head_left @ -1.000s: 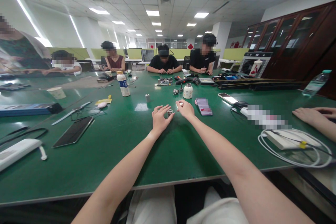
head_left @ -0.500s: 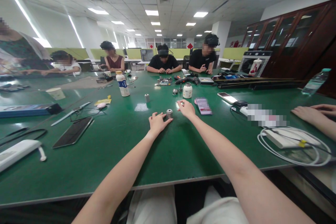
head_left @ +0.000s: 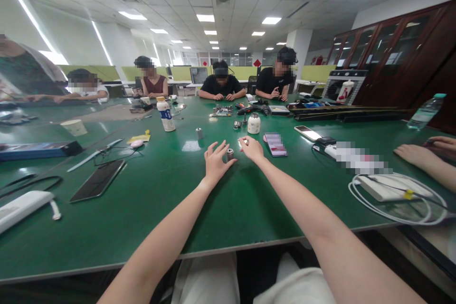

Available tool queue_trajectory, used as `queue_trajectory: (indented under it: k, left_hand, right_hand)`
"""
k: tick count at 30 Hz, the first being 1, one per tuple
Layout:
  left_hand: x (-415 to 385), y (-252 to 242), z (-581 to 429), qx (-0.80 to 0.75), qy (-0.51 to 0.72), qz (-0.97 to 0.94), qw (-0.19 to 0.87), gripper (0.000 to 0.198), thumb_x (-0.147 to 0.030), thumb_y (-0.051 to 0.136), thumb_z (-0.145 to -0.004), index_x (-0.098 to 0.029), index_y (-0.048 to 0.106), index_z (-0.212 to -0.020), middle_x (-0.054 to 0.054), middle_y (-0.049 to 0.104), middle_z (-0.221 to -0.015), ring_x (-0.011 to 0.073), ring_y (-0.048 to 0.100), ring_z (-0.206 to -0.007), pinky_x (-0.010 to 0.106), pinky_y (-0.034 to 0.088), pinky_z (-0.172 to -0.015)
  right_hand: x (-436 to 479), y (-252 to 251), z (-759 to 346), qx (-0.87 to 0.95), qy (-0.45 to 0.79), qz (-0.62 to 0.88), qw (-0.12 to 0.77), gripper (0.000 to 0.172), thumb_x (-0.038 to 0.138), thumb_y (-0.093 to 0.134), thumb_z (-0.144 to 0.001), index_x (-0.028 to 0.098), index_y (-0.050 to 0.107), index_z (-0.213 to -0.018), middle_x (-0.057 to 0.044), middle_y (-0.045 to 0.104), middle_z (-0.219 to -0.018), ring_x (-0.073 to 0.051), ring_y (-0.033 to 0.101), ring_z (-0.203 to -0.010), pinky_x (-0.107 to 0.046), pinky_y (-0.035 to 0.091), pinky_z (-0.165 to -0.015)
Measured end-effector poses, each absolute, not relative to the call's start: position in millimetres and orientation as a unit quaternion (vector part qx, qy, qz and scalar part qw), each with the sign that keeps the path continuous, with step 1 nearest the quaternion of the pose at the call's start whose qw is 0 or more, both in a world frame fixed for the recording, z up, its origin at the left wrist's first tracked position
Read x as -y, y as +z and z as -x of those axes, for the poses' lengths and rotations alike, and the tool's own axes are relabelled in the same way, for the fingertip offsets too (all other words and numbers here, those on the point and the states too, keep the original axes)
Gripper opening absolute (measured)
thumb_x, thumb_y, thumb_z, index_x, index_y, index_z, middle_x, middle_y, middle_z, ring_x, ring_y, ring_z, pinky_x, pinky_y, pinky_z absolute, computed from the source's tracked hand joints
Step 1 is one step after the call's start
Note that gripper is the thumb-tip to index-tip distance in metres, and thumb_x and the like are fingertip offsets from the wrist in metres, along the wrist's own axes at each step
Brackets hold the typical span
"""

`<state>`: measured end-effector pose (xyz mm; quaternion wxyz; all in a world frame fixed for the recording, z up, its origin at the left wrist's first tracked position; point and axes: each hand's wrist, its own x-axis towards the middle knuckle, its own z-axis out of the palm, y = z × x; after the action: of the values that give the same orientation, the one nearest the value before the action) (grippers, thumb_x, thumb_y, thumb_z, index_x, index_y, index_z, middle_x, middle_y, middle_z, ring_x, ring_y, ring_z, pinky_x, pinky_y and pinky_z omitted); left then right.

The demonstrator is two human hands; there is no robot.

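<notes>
A small silver metal cylinder (head_left: 230, 154) stands upright on the green table (head_left: 156, 218) in front of me. Around its left side my left hand (head_left: 214, 159) is open, fingers raised and apart, the thumb reaching just in front of it. To the right, my right hand (head_left: 252, 149) is closed in a pinch, its fingertips near the cylinder; what they hold is too small to make out. A second metal cylinder (head_left: 199, 133) stands farther back on the left. Behind my right hand are a white jar (head_left: 253, 124) and small dark metal parts (head_left: 237, 125).
A pink-purple phone (head_left: 276, 144) lies right of my hands, a white phone (head_left: 308, 133) beyond it. A tablet (head_left: 98, 180) lies left, a bottle (head_left: 166, 114) behind it. Coiled white cable (head_left: 356, 199) and another person's hand (head_left: 409, 153) are at right. Several people sit opposite.
The fingers of my left hand have lifted and spread wider beside the metal cylinder. My right hand stays pinched in nearly the same place.
</notes>
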<state>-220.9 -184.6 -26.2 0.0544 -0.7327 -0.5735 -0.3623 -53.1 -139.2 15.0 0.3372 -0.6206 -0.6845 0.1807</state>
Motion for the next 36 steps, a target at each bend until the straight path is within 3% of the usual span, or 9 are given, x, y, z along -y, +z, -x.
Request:
queue_trajectory:
  k: [7,36]
  left_hand:
    - [187.2,-26.8,214.7,0.539,-0.345,0.768,0.015,0.061,-0.044,0.079,-0.077,-0.029,0.062,-0.134,0.006,0.057,-0.145,0.0334,0.042,-0.136,0.052,0.037,-0.110]
    - [187.8,-28.5,215.2,0.533,-0.390,0.750,0.028,0.042,-0.036,0.076,-0.081,-0.024,0.067,-0.119,0.004,0.068,-0.129,0.0296,0.051,-0.120,0.045,0.040,-0.099]
  right_hand:
    - [140.1,14.9,53.4,0.691,0.174,0.616,0.336,0.029,0.042,0.046,-0.101,0.024,0.067,-0.110,-0.002,0.077,-0.083,-0.019,0.072,-0.088,-0.025,0.048,-0.076]
    - [140.6,11.4,53.7,0.699,0.167,0.612,0.329,0.027,0.040,0.047,-0.100,0.025,0.068,-0.107,-0.001,0.077,-0.082,-0.020,0.071,-0.092,-0.026,0.046,-0.074]
